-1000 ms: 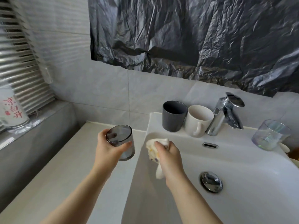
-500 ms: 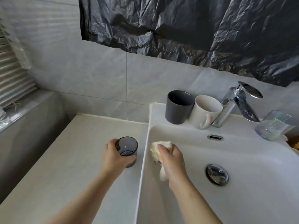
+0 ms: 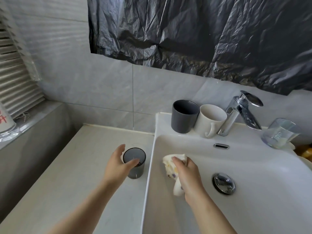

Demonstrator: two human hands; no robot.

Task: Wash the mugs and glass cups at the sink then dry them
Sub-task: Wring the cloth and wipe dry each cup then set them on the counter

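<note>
A smoky grey glass cup stands upright on the pale counter, just left of the sink's edge. My left hand is loosely spread around it, fingers straightened behind the rim and thumb in front. My right hand grips a crumpled white cloth over the white sink. On the sink's back ledge stand a dark grey cup and a white mug, side by side. A clear glass cup sits at the far right of the ledge.
A chrome faucet rises right of the white mug, with the chrome drain plug below it in the basin. Black plastic sheeting hangs on the tiled wall. A window ledge with a printed container is at far left.
My left hand lowered the grey glass from the air onto the counter beside the sink and loosened its fingers. My right hand kept the cloth over the basin.
</note>
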